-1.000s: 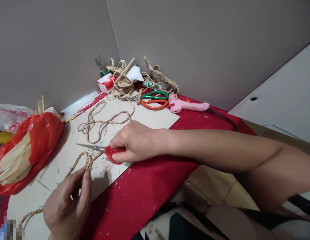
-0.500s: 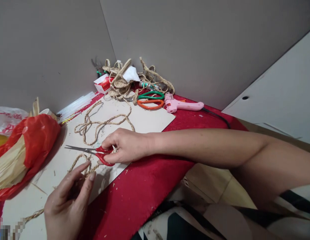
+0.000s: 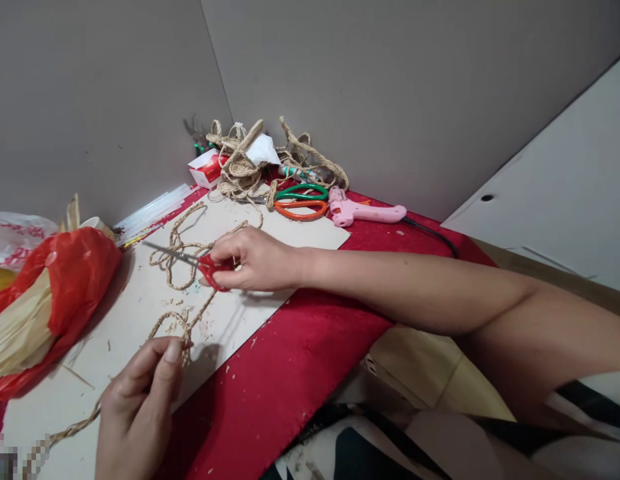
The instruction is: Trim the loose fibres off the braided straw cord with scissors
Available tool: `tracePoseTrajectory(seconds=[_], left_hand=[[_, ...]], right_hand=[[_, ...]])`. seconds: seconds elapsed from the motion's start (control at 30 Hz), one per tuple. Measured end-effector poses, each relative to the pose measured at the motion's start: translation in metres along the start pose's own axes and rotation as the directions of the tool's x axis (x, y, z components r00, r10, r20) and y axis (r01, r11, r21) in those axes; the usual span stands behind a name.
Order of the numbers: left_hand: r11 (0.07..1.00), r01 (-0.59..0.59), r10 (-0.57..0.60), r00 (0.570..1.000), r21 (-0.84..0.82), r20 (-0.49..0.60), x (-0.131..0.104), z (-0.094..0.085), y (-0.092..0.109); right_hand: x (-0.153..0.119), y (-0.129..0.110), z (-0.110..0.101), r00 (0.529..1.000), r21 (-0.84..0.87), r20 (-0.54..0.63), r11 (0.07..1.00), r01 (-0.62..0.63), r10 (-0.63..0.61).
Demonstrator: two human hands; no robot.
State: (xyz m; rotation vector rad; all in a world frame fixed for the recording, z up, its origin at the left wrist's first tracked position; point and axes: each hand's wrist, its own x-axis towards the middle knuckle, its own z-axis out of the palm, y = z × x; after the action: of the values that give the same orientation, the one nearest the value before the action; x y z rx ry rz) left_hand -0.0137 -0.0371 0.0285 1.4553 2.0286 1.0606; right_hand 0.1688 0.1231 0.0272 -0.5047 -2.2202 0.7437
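Observation:
My right hand (image 3: 255,260) is closed round the red handles of a small pair of scissors (image 3: 210,270), whose blades point left above the white board (image 3: 115,313). A strand of braided straw cord (image 3: 205,303) runs from below this hand down to my left hand (image 3: 145,393). There my thumb and forefinger pinch the cord near a loop standing just over the board. More of the cord lies in loose loops behind the scissors, and another length trails to the lower left. My left palm is turned away, so its other fingers are partly hidden.
A red plastic bag (image 3: 85,267) of pale husks stands at left, near clear glue sticks (image 3: 155,210). Along the back lie a heap of braided cord (image 3: 240,167), larger scissors with green and orange handles (image 3: 303,200), and a pink glue gun (image 3: 367,212). Red cloth (image 3: 260,387) covers the table.
My right hand has moved up and away with the scissors, and their blades have come together. My left thumb and forefinger, apart before, have closed on the cord.

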Motion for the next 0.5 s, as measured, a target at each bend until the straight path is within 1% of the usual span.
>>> tracePoseTrajectory(seconds=[0.03, 0.1, 0.13, 0.17, 0.2, 0.23, 0.27, 0.3, 0.33, 0.37, 0.4, 0.43, 0.5], left_hand=[[0.994, 0.078, -0.073, 0.995, -0.082, 0.061, 0.003, 0.000, -0.002], [0.951, 0.201, -0.168, 0.974, -0.235, 0.152, 0.009, 0.000, -0.004], [0.926, 0.248, -0.204, 0.963, -0.284, 0.178, 0.011, 0.000, -0.004], [0.903, 0.284, -0.235, 0.954, -0.321, 0.185, 0.012, 0.001, -0.003], [0.882, 0.314, -0.264, 0.947, -0.352, 0.184, 0.013, 0.002, -0.001], [0.858, 0.334, -0.285, 0.942, -0.389, 0.181, 0.013, 0.004, 0.001], [0.832, 0.345, -0.297, 0.938, -0.434, 0.178, 0.014, 0.004, 0.003], [0.804, 0.354, -0.302, 0.935, -0.478, 0.184, 0.014, 0.005, 0.004], [0.773, 0.361, -0.302, 0.932, -0.521, 0.199, 0.015, 0.005, 0.005], [0.742, 0.373, -0.301, 0.928, -0.557, 0.220, 0.016, 0.005, 0.005], [0.716, 0.385, -0.300, 0.923, -0.582, 0.242, 0.017, 0.004, 0.005], [0.693, 0.399, -0.302, 0.917, -0.601, 0.261, 0.018, 0.004, 0.004], [0.652, 0.423, -0.308, 0.906, -0.629, 0.291, 0.019, 0.002, 0.004]], right_hand=[[0.000, 0.001, -0.002, 0.997, -0.041, -0.076, 0.999, 0.026, -0.029], [-0.001, 0.001, -0.006, 0.971, -0.104, -0.212, 0.990, 0.091, -0.112], [-0.003, -0.001, -0.007, 0.957, -0.129, -0.249, 0.984, 0.123, -0.152], [-0.005, -0.005, -0.008, 0.951, -0.142, -0.248, 0.978, 0.151, -0.183], [-0.008, -0.009, -0.008, 0.958, -0.150, -0.207, 0.974, 0.168, -0.197], [-0.011, -0.013, -0.007, 0.970, -0.159, -0.128, 0.970, 0.184, -0.205], [-0.013, -0.018, -0.006, 0.980, -0.181, -0.016, 0.965, 0.192, -0.198], [-0.016, -0.022, -0.004, 0.979, -0.225, 0.101, 0.955, 0.194, -0.175], [-0.018, -0.025, -0.002, 0.967, -0.275, 0.212, 0.941, 0.199, -0.142], [-0.019, -0.028, -0.001, 0.952, -0.328, 0.290, 0.924, 0.195, -0.098], [-0.019, -0.029, 0.000, 0.939, -0.379, 0.340, 0.906, 0.186, -0.051], [-0.019, -0.030, 0.000, 0.932, -0.424, 0.362, 0.889, 0.170, -0.006], [-0.017, -0.029, -0.001, 0.932, -0.504, 0.357, 0.854, 0.127, 0.071]])
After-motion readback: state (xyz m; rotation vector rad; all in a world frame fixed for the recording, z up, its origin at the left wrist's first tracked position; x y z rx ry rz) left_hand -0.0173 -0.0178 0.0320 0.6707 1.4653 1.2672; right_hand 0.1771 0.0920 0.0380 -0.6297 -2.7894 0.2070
